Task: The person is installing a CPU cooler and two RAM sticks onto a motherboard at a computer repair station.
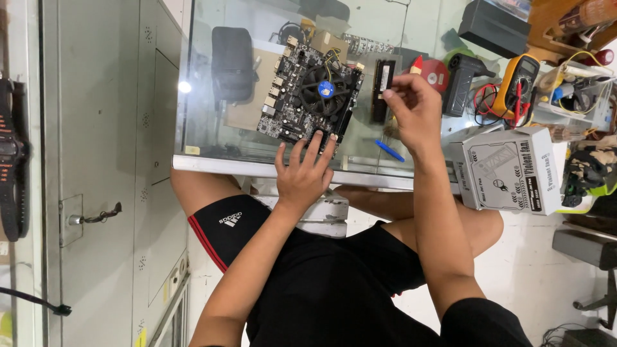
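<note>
Our left hand lies open with fingers on the flat black motherboard at the frame's upper centre, on the glass counter. Our right hand pinches a slim black memory stick, its long axis running up-down.

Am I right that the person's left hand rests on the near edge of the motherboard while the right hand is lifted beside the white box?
Not quite. In the head view the left hand does rest on the near edge of the motherboard, but the right hand is lifted beside the black memory stick, not the white box.
</note>
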